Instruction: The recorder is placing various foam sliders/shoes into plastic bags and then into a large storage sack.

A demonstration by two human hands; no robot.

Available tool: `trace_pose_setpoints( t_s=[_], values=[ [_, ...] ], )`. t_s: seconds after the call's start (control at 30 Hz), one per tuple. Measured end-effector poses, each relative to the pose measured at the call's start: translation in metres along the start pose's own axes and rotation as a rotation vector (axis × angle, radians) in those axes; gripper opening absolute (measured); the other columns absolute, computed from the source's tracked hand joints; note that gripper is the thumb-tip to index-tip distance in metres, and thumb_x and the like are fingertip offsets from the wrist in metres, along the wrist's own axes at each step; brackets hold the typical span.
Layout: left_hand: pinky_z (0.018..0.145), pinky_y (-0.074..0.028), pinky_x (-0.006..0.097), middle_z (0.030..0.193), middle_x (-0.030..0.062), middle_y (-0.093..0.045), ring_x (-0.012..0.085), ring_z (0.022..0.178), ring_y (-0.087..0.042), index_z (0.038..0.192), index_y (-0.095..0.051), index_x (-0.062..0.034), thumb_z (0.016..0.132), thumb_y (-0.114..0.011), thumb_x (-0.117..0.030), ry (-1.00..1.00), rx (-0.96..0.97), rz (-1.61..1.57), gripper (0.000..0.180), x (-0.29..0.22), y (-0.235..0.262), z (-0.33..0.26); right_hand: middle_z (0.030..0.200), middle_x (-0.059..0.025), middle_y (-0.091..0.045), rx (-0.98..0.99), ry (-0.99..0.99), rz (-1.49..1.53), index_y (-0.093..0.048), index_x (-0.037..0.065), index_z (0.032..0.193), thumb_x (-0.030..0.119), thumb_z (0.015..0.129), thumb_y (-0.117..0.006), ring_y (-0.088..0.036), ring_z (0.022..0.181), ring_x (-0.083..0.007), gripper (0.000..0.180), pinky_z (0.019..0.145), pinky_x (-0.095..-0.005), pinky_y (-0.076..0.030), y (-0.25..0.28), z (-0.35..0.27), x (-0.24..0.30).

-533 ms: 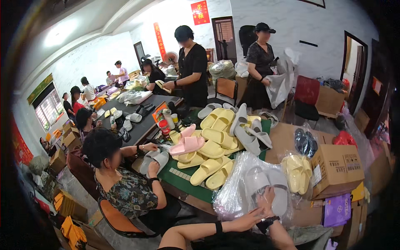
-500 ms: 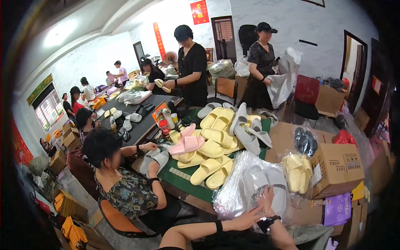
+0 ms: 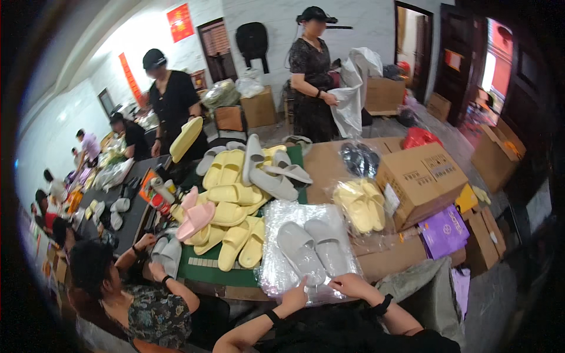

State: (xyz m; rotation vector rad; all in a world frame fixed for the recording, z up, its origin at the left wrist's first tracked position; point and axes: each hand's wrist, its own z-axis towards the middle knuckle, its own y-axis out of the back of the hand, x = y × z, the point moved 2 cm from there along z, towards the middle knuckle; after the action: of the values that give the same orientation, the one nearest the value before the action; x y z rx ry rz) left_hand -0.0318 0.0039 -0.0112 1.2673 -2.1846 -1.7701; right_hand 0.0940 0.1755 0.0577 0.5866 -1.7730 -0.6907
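A pair of light grey slippers [image 3: 300,250] lies side by side, toes away from me, on a stack of clear plastic bags [image 3: 276,226] at the table's front edge. Whether they are inside the top bag I cannot tell. Beside the left slipper's heel, my left hand [image 3: 294,295] has its fingers pinched at the bag's near edge. My right hand [image 3: 351,286] pinches the same edge by the right slipper's heel. To the left is a pile of yellow slippers [image 3: 235,194] with a pink pair [image 3: 195,215] on it. A bagged yellow pair [image 3: 360,206] lies to the right.
A cardboard box [image 3: 421,182] and purple bags [image 3: 444,232] stand at the right. Bagged dark slippers [image 3: 359,159] lie beyond. A seated co-worker [image 3: 135,300] at left handles grey slippers [image 3: 168,254]. A standing person holds a yellow slipper [image 3: 186,139]; another holds a white sack [image 3: 350,97].
My view has swung right. My hands, earlier close together over the grey slippers, have parted and drawn back to the bag's near edge. The standing co-worker's yellow slipper has moved toward the pile.
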Motion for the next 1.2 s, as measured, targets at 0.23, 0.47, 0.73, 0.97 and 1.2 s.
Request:
trace_pose_setpoints(
  t_s=[0.23, 0.47, 0.73, 0.97, 1.2],
  values=[
    [0.074, -0.047, 0.028, 0.093, 0.0145, -0.064, 0.0172, 0.082, -0.062, 0.114, -0.057, -0.0031, 0.084, -0.044, -0.002, -0.177, -0.063, -0.750, 0.033, -0.061, 0.058, -0.008, 0.141, -0.0141, -0.028, -0.365, 0.273, -0.526, -0.028, 0.020, 0.138, 0.051, 0.066, -0.069, -0.030, 0.127, -0.0324, 0.088, 0.095, -0.0565, -0.028, 0.056, -0.018, 0.059],
    [0.104, -0.028, 0.036, 0.098, 0.0080, -0.066, 0.0114, 0.089, -0.060, 0.107, -0.057, -0.0010, 0.087, -0.047, -0.004, -0.400, -0.048, -0.789, 0.023, -0.077, 0.102, -0.037, 0.115, -0.0106, -0.049, -0.275, 0.194, -0.521, -0.022, 0.022, 0.140, 0.024, 0.062, -0.073, -0.052, 0.099, -0.0297, 0.093, 0.085, -0.0425, -0.040, 0.038, -0.007, 0.044],
    [0.101, -0.031, 0.041, 0.136, 0.0186, -0.035, 0.0323, 0.118, -0.043, 0.136, -0.026, -0.0047, 0.082, -0.061, -0.016, -0.552, -0.125, -0.776, 0.066, -0.071, 0.104, -0.042, 0.097, -0.0047, -0.058, -0.543, 0.223, -0.454, -0.051, 0.017, 0.118, 0.012, 0.068, -0.064, -0.054, 0.097, -0.0257, 0.051, 0.081, -0.0370, -0.041, 0.106, 0.003, 0.043],
    [0.096, -0.035, 0.045, 0.125, 0.0266, -0.043, 0.0420, 0.115, -0.041, 0.129, -0.042, -0.0122, 0.083, -0.057, -0.029, -0.432, -0.095, -0.235, 0.051, 0.029, -0.001, 0.003, 0.097, -0.0065, -0.054, -1.132, 0.232, -0.753, -0.056, 0.015, 0.110, 0.003, 0.072, -0.051, -0.049, 0.103, -0.0297, 0.040, 0.085, -0.0431, -0.038, 0.157, 0.034, 0.018],
    [0.099, -0.029, 0.053, 0.132, 0.0301, -0.032, 0.0499, 0.118, -0.033, 0.132, -0.041, -0.0218, 0.083, -0.053, -0.041, -0.249, 0.117, 0.043, 0.054, 0.056, -0.051, 0.017, 0.125, -0.0113, -0.046, -0.790, -0.354, -0.798, -0.048, 0.014, 0.123, 0.012, 0.081, -0.047, -0.046, 0.111, -0.0376, 0.042, 0.089, -0.0494, -0.039, 0.095, 0.082, -0.101]
  ],
)
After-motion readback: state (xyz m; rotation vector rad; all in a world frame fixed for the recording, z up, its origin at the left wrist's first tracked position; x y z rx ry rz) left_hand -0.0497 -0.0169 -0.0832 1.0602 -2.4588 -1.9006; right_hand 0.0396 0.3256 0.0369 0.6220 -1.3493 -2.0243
